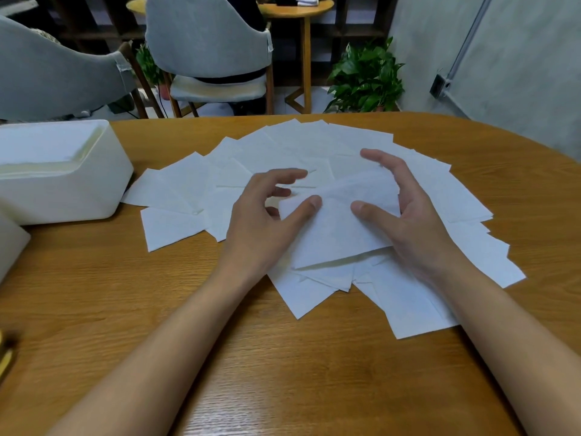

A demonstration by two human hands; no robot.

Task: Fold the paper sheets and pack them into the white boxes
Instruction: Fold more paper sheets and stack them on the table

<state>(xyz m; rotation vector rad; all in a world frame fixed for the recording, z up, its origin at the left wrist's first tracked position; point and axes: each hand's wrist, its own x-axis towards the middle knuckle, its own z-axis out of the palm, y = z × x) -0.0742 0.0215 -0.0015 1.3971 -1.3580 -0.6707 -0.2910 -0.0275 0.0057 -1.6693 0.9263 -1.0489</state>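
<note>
now: both hands on one paper sheet, right of the white box

left hand (267,215) and right hand (408,215) hold a single paper sheet (339,234) between them, well to the right of the white box (69,190) and a little nearer the person than it. left thumb lies on top of the sheet's left corner, the other fingers curled by that edge, so the hand pinches it. right thumb presses on top near the middle, and the right fingers curve round the sheet's far edge, gripping it. the sheet is bowed up at its far side; its near edge is raised and shows a shadowed gap under it.

under the held sheet lie the loose sheets (283,146), fanned out flat and overlapping, their leftmost corner just beside the box's right wall.

the box sits open-topped on the wooden table (283,357), pale contents inside, too faint to tell what. a second white box (9,243), cut off by the frame, is just in front of the first one.

beyond the box: two grey chairs (204,36); further right a potted plant (366,77) and a round side table (295,7). a blurred yellow object (6,357) lies well in front of the box.
</note>
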